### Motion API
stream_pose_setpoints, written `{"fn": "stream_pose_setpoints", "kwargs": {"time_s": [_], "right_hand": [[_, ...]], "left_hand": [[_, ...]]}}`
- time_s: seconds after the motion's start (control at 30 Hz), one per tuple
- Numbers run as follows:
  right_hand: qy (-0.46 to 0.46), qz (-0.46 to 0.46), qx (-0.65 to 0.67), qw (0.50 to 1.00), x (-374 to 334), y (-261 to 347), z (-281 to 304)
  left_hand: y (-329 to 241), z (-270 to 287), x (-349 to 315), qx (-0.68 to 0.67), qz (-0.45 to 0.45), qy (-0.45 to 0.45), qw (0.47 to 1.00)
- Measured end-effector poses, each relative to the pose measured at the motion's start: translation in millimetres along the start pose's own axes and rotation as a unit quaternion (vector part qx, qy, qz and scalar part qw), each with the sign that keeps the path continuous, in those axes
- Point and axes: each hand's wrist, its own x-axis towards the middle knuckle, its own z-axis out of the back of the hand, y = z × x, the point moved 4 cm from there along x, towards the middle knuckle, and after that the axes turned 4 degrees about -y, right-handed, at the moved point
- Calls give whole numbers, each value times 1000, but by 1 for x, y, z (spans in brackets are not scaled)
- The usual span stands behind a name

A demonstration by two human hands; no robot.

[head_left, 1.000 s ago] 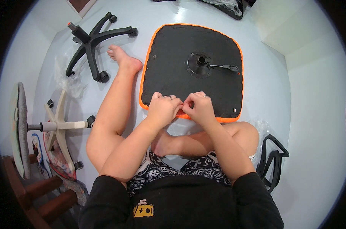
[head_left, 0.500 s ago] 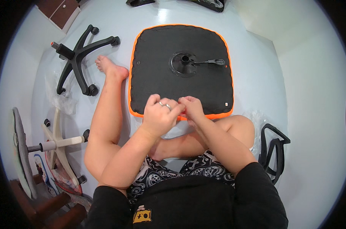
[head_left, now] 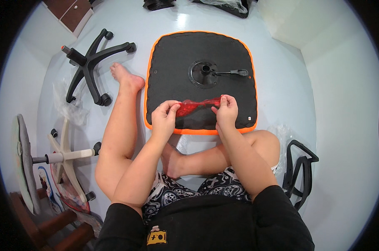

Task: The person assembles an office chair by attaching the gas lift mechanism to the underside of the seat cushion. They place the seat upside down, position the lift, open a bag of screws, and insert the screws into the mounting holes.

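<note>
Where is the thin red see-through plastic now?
In the head view, the red plastic is stretched between the left hand and the right hand, over the near half of the black-bottomed, orange-edged square seat.

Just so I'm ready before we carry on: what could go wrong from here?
The thin red film, drawn out between the left grip and right grip, might tear. If either lets go, it could drop onto the upturned seat below. The bare foot near the seat's left edge might nudge it.
</note>
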Motion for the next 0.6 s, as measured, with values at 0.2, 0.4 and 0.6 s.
{"fn": "stream_pose_setpoints", "kwargs": {"time_s": [0.2,0.4,0.6], "right_hand": [[59,145,43,987,3,14,-3],[201,322,-219,899,7,20,-2],[301,308,-552,714,-23,11,-3]], "left_hand": [[-8,-4,6,106,-199,54,973],[7,-23,-20,220,-307,170,910],[21,-33,-40,254,-263,193,910]]}}
